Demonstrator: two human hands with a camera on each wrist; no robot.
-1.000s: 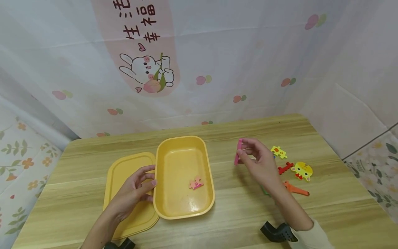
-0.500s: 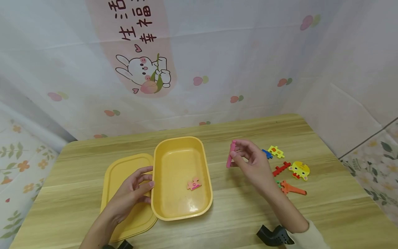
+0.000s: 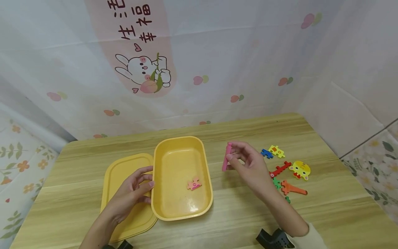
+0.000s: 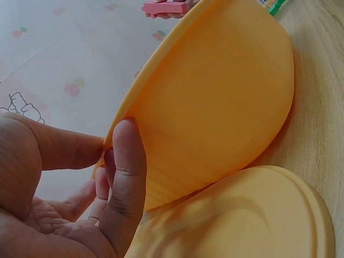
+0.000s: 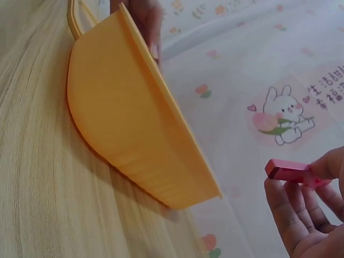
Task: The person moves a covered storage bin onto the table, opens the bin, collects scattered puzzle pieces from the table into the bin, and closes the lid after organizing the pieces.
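My left hand (image 3: pixel 133 190) pinches the left rim of a yellow plastic box (image 3: pixel 175 166), thumb on one side and a finger on the other in the left wrist view. Inside the box lies one peach-and-pink jigsaw piece (image 3: pixel 194 184). To the right of the box, above the table, my right hand (image 3: pixel 250 169) holds a pink jigsaw piece (image 3: pixel 227 157) on edge. The right wrist view shows that pink piece (image 5: pixel 293 171) between thumb and fingers, apart from the box.
A yellow lid (image 3: pixel 119 169) lies partly under my left hand. Right of my right hand are several loose pieces: blue (image 3: pixel 266 153), yellow (image 3: pixel 276 151), red (image 3: pixel 281 169), green (image 3: pixel 276 183), orange (image 3: pixel 293 188), and a yellow animal head (image 3: pixel 300 169). A printed curtain (image 3: pixel 236 62) hangs behind the table.
My right hand has moved left toward the box with the pink jigsaw piece, uncovering blue and green pieces behind it. My left hand keeps its hold on the rim.
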